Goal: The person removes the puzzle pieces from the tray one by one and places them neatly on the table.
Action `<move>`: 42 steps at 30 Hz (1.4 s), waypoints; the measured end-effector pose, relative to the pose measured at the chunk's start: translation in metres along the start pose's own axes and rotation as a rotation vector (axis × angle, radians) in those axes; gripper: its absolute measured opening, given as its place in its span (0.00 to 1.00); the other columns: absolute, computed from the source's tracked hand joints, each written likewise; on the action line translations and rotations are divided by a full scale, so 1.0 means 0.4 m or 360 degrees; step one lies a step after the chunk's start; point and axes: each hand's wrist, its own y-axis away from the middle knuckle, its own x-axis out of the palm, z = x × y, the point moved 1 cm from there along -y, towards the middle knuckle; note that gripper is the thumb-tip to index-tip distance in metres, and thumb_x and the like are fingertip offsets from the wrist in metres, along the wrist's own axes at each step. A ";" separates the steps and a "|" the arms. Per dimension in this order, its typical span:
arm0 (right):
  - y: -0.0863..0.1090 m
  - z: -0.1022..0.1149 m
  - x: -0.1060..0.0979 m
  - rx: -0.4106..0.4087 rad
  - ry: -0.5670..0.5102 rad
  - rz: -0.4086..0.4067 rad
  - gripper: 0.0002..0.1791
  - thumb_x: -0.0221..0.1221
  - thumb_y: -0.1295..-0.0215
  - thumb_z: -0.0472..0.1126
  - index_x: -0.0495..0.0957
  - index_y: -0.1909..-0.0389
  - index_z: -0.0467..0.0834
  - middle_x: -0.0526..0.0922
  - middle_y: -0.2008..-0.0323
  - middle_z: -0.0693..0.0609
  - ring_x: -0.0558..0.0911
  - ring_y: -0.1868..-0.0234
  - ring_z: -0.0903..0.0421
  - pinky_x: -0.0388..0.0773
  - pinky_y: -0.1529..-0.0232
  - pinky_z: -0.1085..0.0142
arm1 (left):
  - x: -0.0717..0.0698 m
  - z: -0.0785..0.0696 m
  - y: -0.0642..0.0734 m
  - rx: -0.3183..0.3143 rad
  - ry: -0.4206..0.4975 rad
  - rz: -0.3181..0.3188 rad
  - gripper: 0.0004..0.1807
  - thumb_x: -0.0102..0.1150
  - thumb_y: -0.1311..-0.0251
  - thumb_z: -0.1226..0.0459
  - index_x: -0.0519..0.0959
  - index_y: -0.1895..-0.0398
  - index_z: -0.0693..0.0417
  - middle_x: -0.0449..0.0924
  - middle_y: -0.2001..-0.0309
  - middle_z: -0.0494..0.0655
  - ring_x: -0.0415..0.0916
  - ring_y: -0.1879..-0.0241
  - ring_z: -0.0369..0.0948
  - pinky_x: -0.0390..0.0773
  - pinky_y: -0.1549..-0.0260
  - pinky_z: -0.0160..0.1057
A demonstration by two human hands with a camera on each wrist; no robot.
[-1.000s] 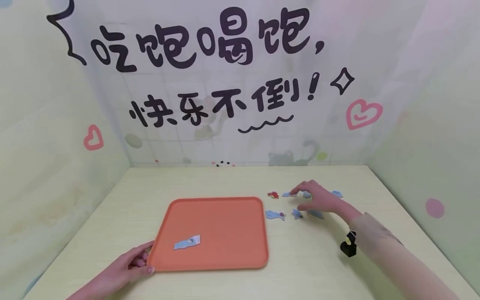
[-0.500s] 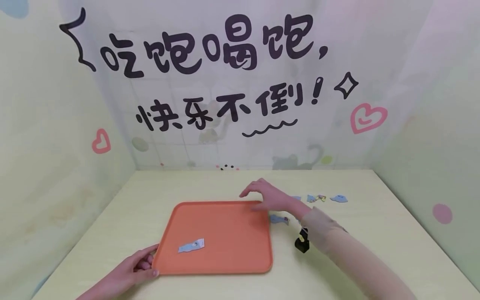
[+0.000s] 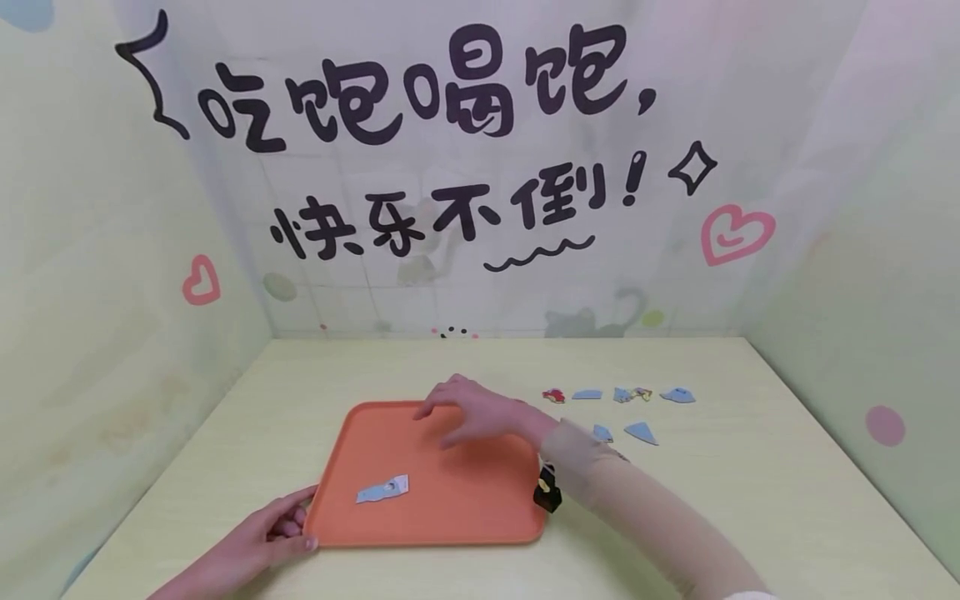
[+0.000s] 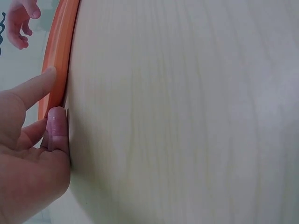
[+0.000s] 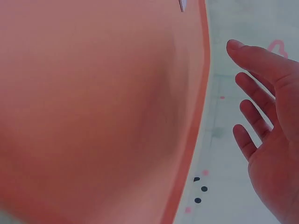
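Observation:
At the near left corner of an orange tray, my left hand grips the rim, thumb on the edge and fingers curled beneath. The left wrist view shows this thumb against the tray's orange side. My right hand hovers over the tray's far part, fingers spread and slightly bent. In the right wrist view its palm holds nothing. One flat, light-blue cut-out piece with a whitish end lies in the tray's left part.
Right of the tray several small flat pieces lie on the table: a red one, a blue strip, a blue-and-yellow one, a blue one and a blue triangle. Printed walls enclose the table. My right sleeve hides some tabletop.
My right hand has moved left, from above the small pieces to over the tray. The left hand keeps its grip, and the piece in the tray lies as before.

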 end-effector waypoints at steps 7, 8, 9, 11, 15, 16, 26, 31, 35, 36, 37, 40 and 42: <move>-0.038 0.031 0.046 -0.0003 -0.0074 0.0137 0.27 0.69 0.40 0.47 0.77 0.39 0.53 0.79 0.43 0.59 0.71 0.40 0.58 0.68 0.40 0.69 | 0.000 0.001 -0.005 0.0012 -0.0010 0.0007 0.45 0.63 0.36 0.58 0.51 0.25 0.70 0.70 0.52 0.54 0.67 0.60 0.30 0.71 0.62 0.29; -0.043 0.034 0.054 -0.0004 -0.0095 0.0165 0.27 0.69 0.40 0.48 0.77 0.39 0.54 0.79 0.43 0.61 0.72 0.41 0.60 0.68 0.40 0.71 | 0.000 0.002 -0.005 0.0004 -0.0010 0.0013 0.45 0.63 0.35 0.57 0.50 0.25 0.70 0.70 0.52 0.54 0.67 0.60 0.29 0.70 0.62 0.29; -0.047 0.039 0.063 0.0002 -0.0119 0.0199 0.27 0.69 0.40 0.48 0.77 0.39 0.54 0.79 0.44 0.62 0.73 0.42 0.62 0.69 0.41 0.73 | 0.000 0.002 -0.005 -0.0007 -0.0007 0.0017 0.45 0.62 0.35 0.57 0.50 0.25 0.70 0.70 0.52 0.54 0.67 0.60 0.29 0.70 0.62 0.29; -0.057 0.048 0.078 0.0013 -0.0175 0.0271 0.27 0.69 0.40 0.48 0.78 0.39 0.53 0.80 0.46 0.63 0.74 0.46 0.64 0.71 0.43 0.75 | -0.001 0.004 -0.006 -0.0023 -0.0006 0.0024 0.45 0.62 0.35 0.57 0.50 0.24 0.70 0.70 0.52 0.54 0.66 0.60 0.29 0.70 0.63 0.29; -0.078 0.062 0.100 0.0022 -0.0146 0.0408 0.26 0.70 0.41 0.47 0.78 0.41 0.50 0.79 0.49 0.60 0.74 0.51 0.66 0.71 0.48 0.78 | -0.001 0.007 -0.009 -0.0052 -0.0018 0.0023 0.46 0.62 0.35 0.56 0.49 0.24 0.69 0.70 0.52 0.53 0.66 0.60 0.29 0.71 0.63 0.29; -0.083 0.065 0.104 0.0025 -0.0130 0.0431 0.26 0.70 0.41 0.46 0.78 0.41 0.50 0.79 0.50 0.60 0.74 0.52 0.66 0.71 0.49 0.79 | -0.001 0.007 -0.010 -0.0059 -0.0024 0.0025 0.46 0.61 0.34 0.55 0.49 0.24 0.69 0.70 0.52 0.53 0.66 0.60 0.29 0.71 0.63 0.30; -0.091 0.095 0.117 0.0016 -0.0058 0.0466 0.15 0.69 0.40 0.39 0.82 0.52 0.53 0.78 0.58 0.61 0.74 0.58 0.68 0.71 0.55 0.81 | -0.003 0.010 -0.015 -0.0066 -0.0073 0.0023 0.47 0.62 0.35 0.54 0.49 0.25 0.70 0.71 0.53 0.52 0.67 0.61 0.29 0.72 0.63 0.30; -0.087 0.101 0.121 0.0013 -0.0087 0.0463 0.13 0.67 0.39 0.36 0.82 0.54 0.51 0.78 0.61 0.59 0.74 0.61 0.67 0.70 0.58 0.80 | -0.006 0.010 -0.016 -0.0038 -0.0064 0.0040 0.47 0.62 0.35 0.56 0.49 0.25 0.71 0.71 0.54 0.51 0.67 0.61 0.28 0.71 0.63 0.29; -0.085 0.099 0.122 0.0012 -0.0073 0.0454 0.13 0.67 0.39 0.36 0.81 0.54 0.50 0.78 0.62 0.59 0.73 0.63 0.67 0.70 0.60 0.80 | -0.007 0.010 -0.017 0.0009 -0.0067 0.0052 0.46 0.61 0.34 0.57 0.49 0.25 0.72 0.71 0.54 0.51 0.67 0.61 0.27 0.72 0.63 0.29; -0.085 0.098 0.122 0.0015 -0.0063 0.0451 0.13 0.67 0.39 0.35 0.81 0.54 0.50 0.78 0.63 0.59 0.73 0.63 0.67 0.70 0.60 0.80 | -0.007 0.009 -0.018 0.0018 -0.0070 0.0052 0.45 0.61 0.34 0.57 0.49 0.25 0.72 0.71 0.54 0.51 0.67 0.61 0.27 0.72 0.63 0.29; -0.084 0.097 0.120 0.0018 -0.0052 0.0450 0.14 0.67 0.39 0.35 0.81 0.54 0.50 0.78 0.63 0.59 0.73 0.64 0.67 0.70 0.61 0.80 | -0.007 0.009 -0.019 0.0021 -0.0075 0.0049 0.45 0.61 0.34 0.57 0.49 0.25 0.72 0.71 0.53 0.51 0.67 0.61 0.26 0.72 0.63 0.29; -0.078 0.094 0.117 0.0017 -0.0025 0.0439 0.14 0.66 0.39 0.35 0.81 0.53 0.50 0.78 0.64 0.59 0.72 0.64 0.67 0.69 0.62 0.80 | -0.007 0.008 -0.019 0.0025 -0.0092 0.0043 0.45 0.61 0.34 0.57 0.49 0.25 0.73 0.71 0.53 0.51 0.67 0.61 0.26 0.72 0.63 0.29; -0.069 0.090 0.112 0.0026 -0.0044 0.0421 0.14 0.66 0.38 0.35 0.81 0.52 0.49 0.78 0.63 0.59 0.72 0.64 0.67 0.70 0.61 0.80 | -0.008 0.008 -0.018 0.0015 -0.0092 0.0040 0.45 0.61 0.34 0.57 0.49 0.26 0.73 0.71 0.54 0.50 0.67 0.62 0.26 0.72 0.63 0.29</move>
